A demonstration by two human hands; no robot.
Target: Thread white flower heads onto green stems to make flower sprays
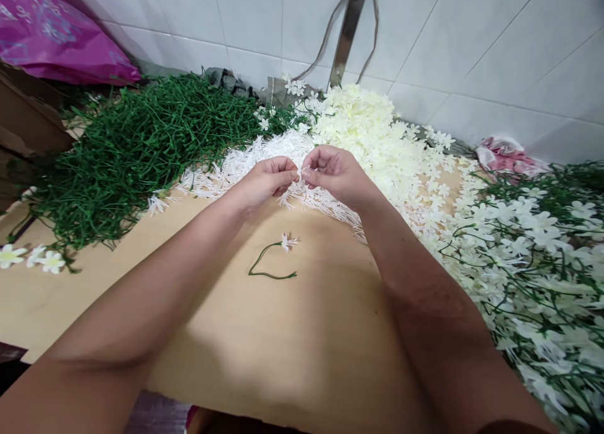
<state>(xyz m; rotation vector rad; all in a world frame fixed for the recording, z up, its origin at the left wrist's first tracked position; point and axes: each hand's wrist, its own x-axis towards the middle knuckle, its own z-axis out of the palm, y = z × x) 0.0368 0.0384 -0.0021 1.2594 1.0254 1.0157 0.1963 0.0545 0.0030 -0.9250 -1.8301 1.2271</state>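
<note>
Above the white pile, my left hand (270,181) and my right hand (338,175) meet fingertip to fingertip. Both are closed in a pinch on a small white artificial stamen piece (300,175), mostly hidden by the fingers. Below them on the board lies a bent green artificial stem (257,272) with a white stamen (287,242) on one end. Just behind my hands spreads a heap of loose white stamens (268,148). Cream artificial petals (358,122) are piled beyond my right hand.
Bare green stems (155,132) form a large heap at the left. Finished-looking white flowers on stems (542,258) cover the right side. A tan board (302,346) lies beneath everything. A metal bar (346,34) leans at the tiled wall, and a pink bag (61,41) sits back left.
</note>
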